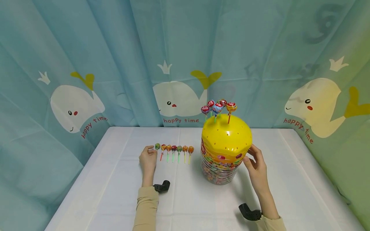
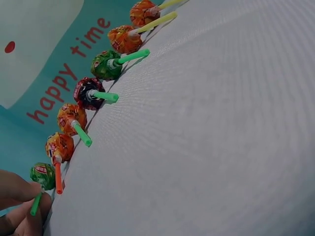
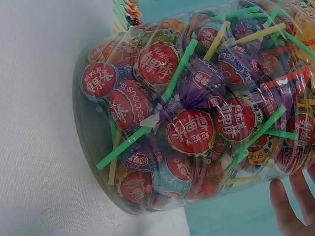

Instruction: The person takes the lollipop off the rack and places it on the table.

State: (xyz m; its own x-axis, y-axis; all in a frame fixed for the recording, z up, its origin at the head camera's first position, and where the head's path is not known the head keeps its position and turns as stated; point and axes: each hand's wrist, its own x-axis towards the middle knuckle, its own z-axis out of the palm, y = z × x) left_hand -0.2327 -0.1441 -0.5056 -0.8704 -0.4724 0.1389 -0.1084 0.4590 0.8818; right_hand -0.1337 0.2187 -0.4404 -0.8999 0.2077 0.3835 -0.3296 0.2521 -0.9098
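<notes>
Between thumb and fingers, my left hand (image 1: pixel 148 158) pinches the stick of a green-wrapped lollipop (image 2: pixel 43 175) at the left end of a row. Beside it lie several more lollipops, an orange one with a red stick (image 2: pixel 59 146) being nearest. My right hand (image 1: pixel 256 165) rests its fingers against the right side of a clear plastic jar (image 1: pixel 219 173), just below the yellow lid (image 1: pixel 226 134). Straight fingers (image 3: pixel 283 204) show at the jar's side in the right wrist view. Wrapped lollipops (image 3: pixel 192 132) fill the jar.
Several lollipops, among them a yellow-and-red one (image 1: pixel 231 106), stand upright in holes at the lid's back left. A white cloth (image 1: pixel 185 199) covers the table. Behind it hangs a blue curtain (image 1: pixel 179 38) printed with whales.
</notes>
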